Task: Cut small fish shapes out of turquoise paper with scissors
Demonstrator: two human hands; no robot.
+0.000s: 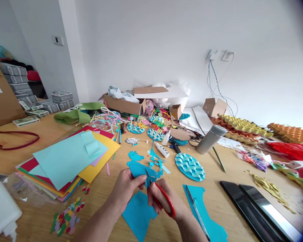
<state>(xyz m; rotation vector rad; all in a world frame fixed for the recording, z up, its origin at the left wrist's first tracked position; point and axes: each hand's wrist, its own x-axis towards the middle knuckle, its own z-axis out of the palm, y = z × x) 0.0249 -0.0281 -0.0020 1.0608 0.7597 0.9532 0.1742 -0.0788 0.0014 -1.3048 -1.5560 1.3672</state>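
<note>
My left hand (131, 183) pinches a piece of blue paper (138, 168) above the table, its edge partly cut. Red-handled scissors (167, 198) are in my right hand (164, 195), their blades at the paper close to my left thumb. Below my hands lies a larger blue sheet (138, 218) with faint drawn lines. Small blue scraps (156, 164) are scattered just beyond the paper. To the right, a pen (197, 211) rests on another cut blue sheet (204, 205). A blue oval with wavy pale strips (190, 166) lies further back.
Stacked coloured sheets (68, 158) lie at left, with paper dots (68, 216) nearer me. A white glue bottle (162, 150), a grey tumbler (210, 139) and two black phones (262, 211) are on the table. Egg trays (244, 126) and a cardboard box (123, 104) stand along the wall.
</note>
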